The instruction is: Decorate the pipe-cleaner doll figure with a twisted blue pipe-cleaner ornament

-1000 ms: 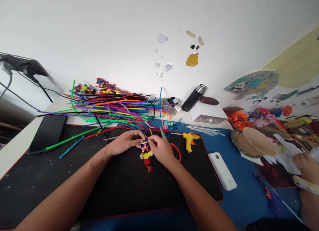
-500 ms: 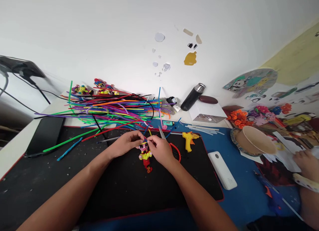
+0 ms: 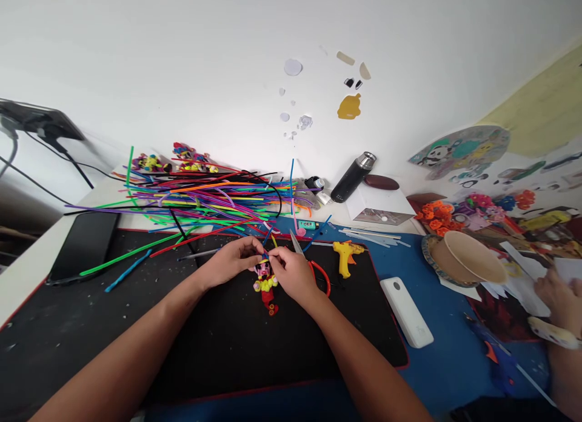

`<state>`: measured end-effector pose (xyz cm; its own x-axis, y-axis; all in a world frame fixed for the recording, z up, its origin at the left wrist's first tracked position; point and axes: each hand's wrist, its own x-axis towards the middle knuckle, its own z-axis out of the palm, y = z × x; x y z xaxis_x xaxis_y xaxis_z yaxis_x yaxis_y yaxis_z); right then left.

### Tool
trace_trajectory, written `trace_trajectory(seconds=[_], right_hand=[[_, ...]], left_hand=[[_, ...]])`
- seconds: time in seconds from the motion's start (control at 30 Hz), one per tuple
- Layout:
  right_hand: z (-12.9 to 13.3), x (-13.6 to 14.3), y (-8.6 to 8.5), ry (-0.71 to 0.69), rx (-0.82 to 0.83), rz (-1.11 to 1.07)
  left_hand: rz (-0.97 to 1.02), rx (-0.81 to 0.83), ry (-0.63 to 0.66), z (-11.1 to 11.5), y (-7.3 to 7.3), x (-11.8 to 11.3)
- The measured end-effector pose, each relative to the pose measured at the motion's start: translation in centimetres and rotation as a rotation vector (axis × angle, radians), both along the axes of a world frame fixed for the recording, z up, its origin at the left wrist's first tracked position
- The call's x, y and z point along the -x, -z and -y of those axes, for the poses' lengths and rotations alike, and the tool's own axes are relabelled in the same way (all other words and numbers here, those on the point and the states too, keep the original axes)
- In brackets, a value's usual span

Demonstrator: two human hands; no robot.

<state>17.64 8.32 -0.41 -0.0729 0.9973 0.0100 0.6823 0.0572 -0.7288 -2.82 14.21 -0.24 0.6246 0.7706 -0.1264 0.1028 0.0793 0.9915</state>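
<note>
Between my hands is a small pipe-cleaner doll [image 3: 265, 284] with a blue and red top, a pink face, yellow middle and red legs. My left hand [image 3: 234, 261] pinches the doll's head from the left, its fingers closed at the blue hat. From the other side my right hand [image 3: 293, 273] grips the top of the head between thumb and forefinger. Fingertips partly cover the hat. Scissors [image 3: 321, 276] with red handles lie beside my right hand, blades partly hidden behind it. Just beyond the hands, a blue stem [image 3: 267, 235] sticks up.
A heap of coloured pipe cleaners [image 3: 204, 194] spreads along the back. To the right are a yellow glue gun [image 3: 344, 257], a white power bank [image 3: 406, 313], and a black flask [image 3: 352, 178]. A phone [image 3: 84, 245] lies left. Another person's hand [image 3: 557, 291] holds paper at far right.
My hands stay at the doll's head with hardly any movement. The whole view has shifted slightly. At far right, the other person's hand and paper have moved a little.
</note>
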Motion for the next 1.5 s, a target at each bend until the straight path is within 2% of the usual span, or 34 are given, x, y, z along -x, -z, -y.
trace_trajectory(seconds=[0.6,0.87,1.3,1.5], right_hand=[[0.0,-0.3,-0.3,0.002,0.051,-0.038],[-0.5,-0.4,-0.2,0.004,0.143,-0.157],[-0.7,-0.4,-0.5,-0.010,0.152,-0.140],[-0.9,-0.2,-1.1,-0.002,0.174,-0.141]], left_hand=[[0.001,-0.020,-0.027,-0.1,1.0,0.0],[0.002,-0.050,-0.059,0.1,1.0,-0.2],[-0.003,-0.028,-0.044,0.2,0.8,-0.3],[-0.008,-0.028,-0.056,0.3,1.0,-0.2]])
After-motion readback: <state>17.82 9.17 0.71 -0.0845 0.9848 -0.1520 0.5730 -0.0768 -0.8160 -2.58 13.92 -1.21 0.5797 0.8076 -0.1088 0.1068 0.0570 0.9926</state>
